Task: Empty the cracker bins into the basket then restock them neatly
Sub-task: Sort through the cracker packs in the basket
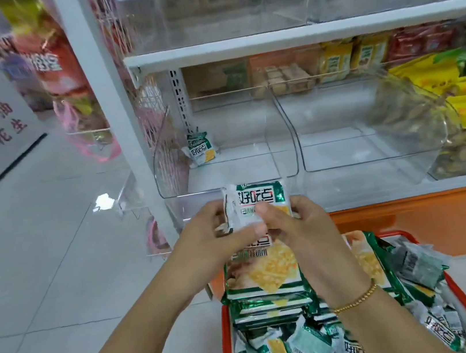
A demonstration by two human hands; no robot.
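Bright, even light; floor (102,202) glare, blurred left edge, wide-angle bending.

White lower shelf (380,197) carries three clear bins side by side. The left bin (161,169) has one cracker packet (200,149) leaning in its back left corner. The far-right bin (446,126) holds brown snack pieces (398,117). The upper shelf (266,43) carries more clear bins. On the pale tiled floor (44,280) stands a red basket (227,343), heaped with cracker packets.
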